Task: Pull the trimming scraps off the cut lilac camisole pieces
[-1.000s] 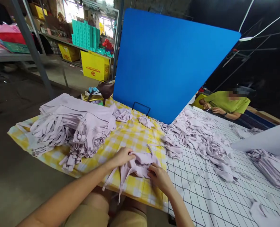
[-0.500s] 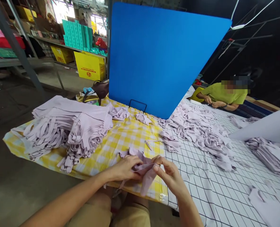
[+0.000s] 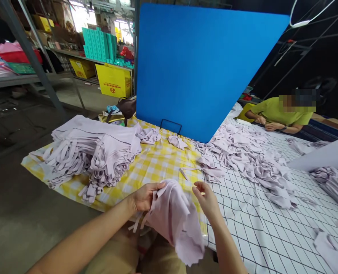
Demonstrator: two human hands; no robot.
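A lilac strappy garment point(image 3: 169, 217) hangs from my left hand point(image 3: 146, 196), whose thumb and fingers grip its upper left side. The soft cloth drapes down over the table's front edge above my lap, and thin straps dangle below my left hand. My right hand point(image 3: 205, 198) is just to the right of the garment, apart from it, with fingers curled and a gap between thumb and forefinger. At the left of the table lies a thick stack of similar lilac garments point(image 3: 97, 133), their looped straps spilling forward.
A blue board point(image 3: 203, 68) stands upright across the table on a black wire foot. Loose lilac pieces point(image 3: 243, 152) are heaped on the white grid cloth point(image 3: 237, 224), right of the yellow checked cloth point(image 3: 154, 163). A co-worker point(image 3: 280, 110) in a green shirt sits at the far right.
The garment, bunched between both hands before, now hangs spread out from my left hand. My right hand has let go of it. The view has shifted slightly left.
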